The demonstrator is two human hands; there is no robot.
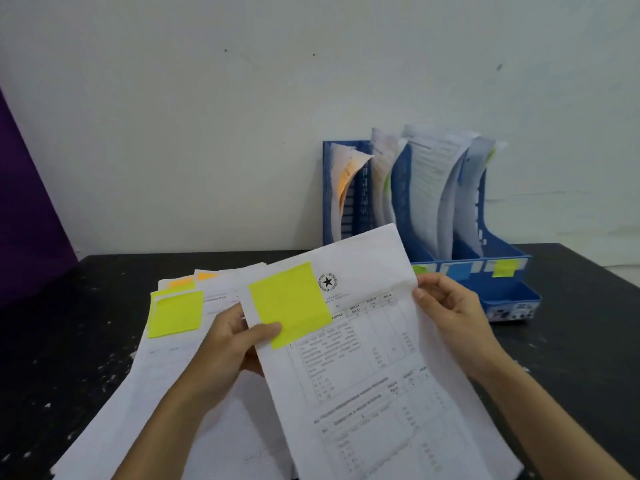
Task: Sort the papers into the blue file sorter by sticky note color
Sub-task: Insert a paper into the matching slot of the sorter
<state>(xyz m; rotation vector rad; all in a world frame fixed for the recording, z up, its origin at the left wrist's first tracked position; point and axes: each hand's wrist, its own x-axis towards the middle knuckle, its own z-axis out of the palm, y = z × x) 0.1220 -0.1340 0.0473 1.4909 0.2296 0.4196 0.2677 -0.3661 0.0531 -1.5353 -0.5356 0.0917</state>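
Note:
Both hands hold one printed sheet lifted off the table, with a yellow sticky note at its top left. My left hand pinches its left edge, thumb on the note. My right hand grips the upper right edge. Under it lies a fanned pile of papers; the top one carries a yellow note, and orange notes peek out behind. The blue file sorter stands at the back right against the wall, with papers curling out of its slots.
The sorter's front rim bears colour labels: green, blue, yellow. The black table is speckled with white flecks. A purple panel stands at the left. A white wall is behind.

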